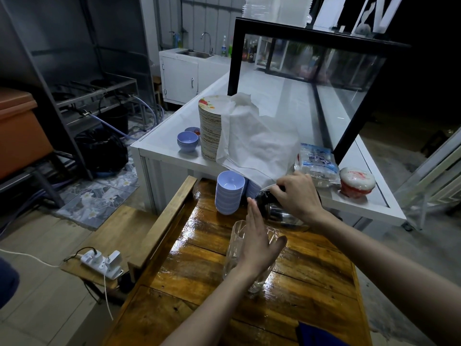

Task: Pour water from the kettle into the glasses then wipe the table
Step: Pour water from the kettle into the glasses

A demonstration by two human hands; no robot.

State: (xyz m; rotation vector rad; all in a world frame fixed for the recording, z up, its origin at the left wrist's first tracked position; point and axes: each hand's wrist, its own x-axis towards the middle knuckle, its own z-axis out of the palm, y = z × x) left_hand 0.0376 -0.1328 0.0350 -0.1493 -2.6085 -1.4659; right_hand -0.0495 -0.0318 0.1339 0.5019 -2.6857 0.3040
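A steel kettle (277,212) with a dark top stands at the far end of the glossy wooden table (204,265). My right hand (298,196) is closed over its handle from above. A tall clear glass (235,248) stands on the table in front of the kettle. My left hand (259,243) lies flat against the glass's right side, fingers straight and pointing toward the kettle, and hides much of it. A blue cloth (316,335) shows at the table's near edge.
Stacked lilac bowls (228,193) stand left of the kettle. Behind, a white counter (164,148) carries a tall plate stack (210,128) under white paper, more bowls, a bag of cups (316,163) and a red-white tub (358,182). A power strip (102,263) lies on a bench at left.
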